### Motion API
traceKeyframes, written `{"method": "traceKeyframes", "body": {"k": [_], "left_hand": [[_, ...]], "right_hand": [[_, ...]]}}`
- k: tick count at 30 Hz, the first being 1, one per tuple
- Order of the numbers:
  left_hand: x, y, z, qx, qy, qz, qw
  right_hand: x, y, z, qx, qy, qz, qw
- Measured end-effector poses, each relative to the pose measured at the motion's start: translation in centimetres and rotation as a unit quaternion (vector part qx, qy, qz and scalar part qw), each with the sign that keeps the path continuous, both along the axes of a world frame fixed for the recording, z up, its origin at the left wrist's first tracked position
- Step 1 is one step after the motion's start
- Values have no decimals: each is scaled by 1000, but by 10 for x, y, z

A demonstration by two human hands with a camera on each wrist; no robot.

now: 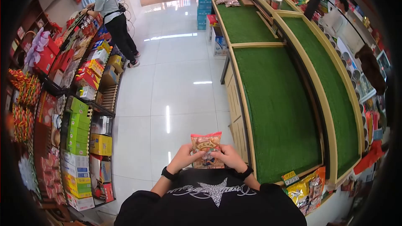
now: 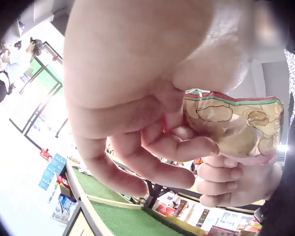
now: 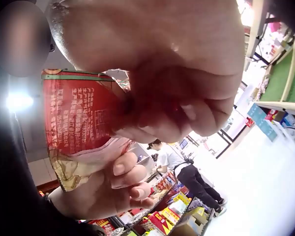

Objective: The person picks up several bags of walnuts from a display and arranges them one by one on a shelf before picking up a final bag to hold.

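Observation:
A red and gold snack bag is held upright in front of the chest, between both hands. The left hand grips its left side and the right hand its right side, thumbs lying over the front. In the left wrist view, the left hand has its fingers curled at the edge of the bag, with the right hand beyond. The right wrist view shows the right hand curled at the bag's red printed back, and the left hand on the lower part.
Green-lined display shelving runs along the right, with yellow snack bags at its near end. Shelves of boxes line the left side. A person in a grey shirt stands at the far left shelf, beside the tiled aisle.

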State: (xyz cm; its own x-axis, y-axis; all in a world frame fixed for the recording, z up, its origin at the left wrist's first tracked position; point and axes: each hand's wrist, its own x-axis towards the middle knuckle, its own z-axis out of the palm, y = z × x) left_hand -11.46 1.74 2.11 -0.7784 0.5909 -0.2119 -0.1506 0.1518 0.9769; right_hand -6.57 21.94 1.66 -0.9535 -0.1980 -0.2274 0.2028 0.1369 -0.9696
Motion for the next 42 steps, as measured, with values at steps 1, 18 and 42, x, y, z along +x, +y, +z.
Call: {"method": "traceKeyframes", "body": {"k": [1,18,42], "left_hand": [[-4,1,-1,-20,16,8,1000],[-180,109,34,-123,308,30,943],[-417,115,35,11,226,-36,973]], "right_hand": [[-7,0,0,-15,-6,-7,1000],[-187,119,27,118,222,14,968],[-398,113,10,37,127,-61,989]]}}
